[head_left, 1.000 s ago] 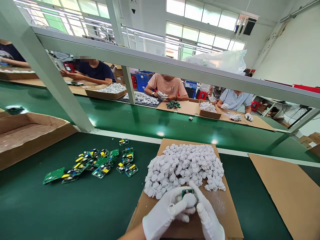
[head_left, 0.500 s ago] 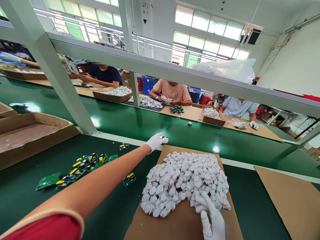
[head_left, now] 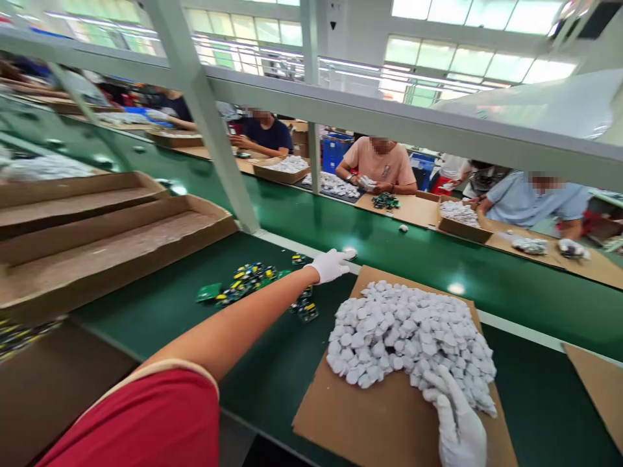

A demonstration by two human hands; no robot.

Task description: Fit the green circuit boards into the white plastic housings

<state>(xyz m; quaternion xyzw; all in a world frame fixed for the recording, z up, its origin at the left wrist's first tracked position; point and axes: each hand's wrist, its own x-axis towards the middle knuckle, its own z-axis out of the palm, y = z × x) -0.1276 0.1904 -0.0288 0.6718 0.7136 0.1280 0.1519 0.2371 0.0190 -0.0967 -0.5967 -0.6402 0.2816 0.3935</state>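
Observation:
My left hand (head_left: 331,264), in a white glove, reaches over the pale edge strip of the green conveyor (head_left: 292,220). Its fingers are stretched out, and a small white piece (head_left: 349,251) lies just beyond their tips; whether they touch it is unclear. My right hand (head_left: 460,418), also gloved, has its thumb and fingers apart, fingertips at the near edge of a large pile of white pieces (head_left: 409,327). That pile lies on a brown cardboard sheet (head_left: 374,415). Left of it, green circuit boards with yellow parts (head_left: 250,279) lie heaped on the dark green surface.
Shallow cardboard trays (head_left: 111,240) stand at the left. A slanting metal post (head_left: 209,123) and a long crossbar (head_left: 365,104) frame the bench. Across the conveyor, several people sit at work. Another cardboard sheet (head_left: 596,383) lies at the right.
The view has swung left, showing more trays. My left hand's fingers have straightened, and a white piece shows past their tips. My right hand remains at the pile's near edge.

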